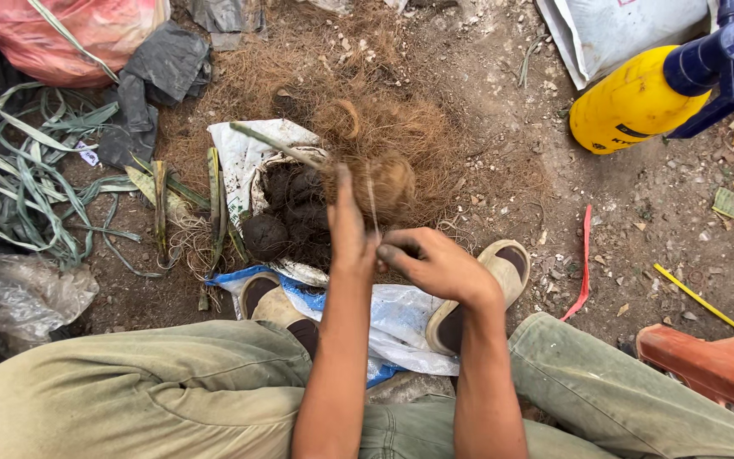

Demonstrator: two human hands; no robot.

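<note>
Hands at work over a white woven sack (244, 157) of dark soil balls (265, 235) on the dirt ground (639, 221). The left hand (346, 229) (fingers straight and pressed together) steadies a round ball wrapped in brown coconut fibre (392, 183), held just above the sack's open mouth. The right hand (431, 263) pinches a thin fibre strand (373, 208) running up to the ball. Loose brown fibre (392, 119) lies behind; a yellow pressure sprayer with blue pump (639, 102) lies well apart at upper right.
</note>
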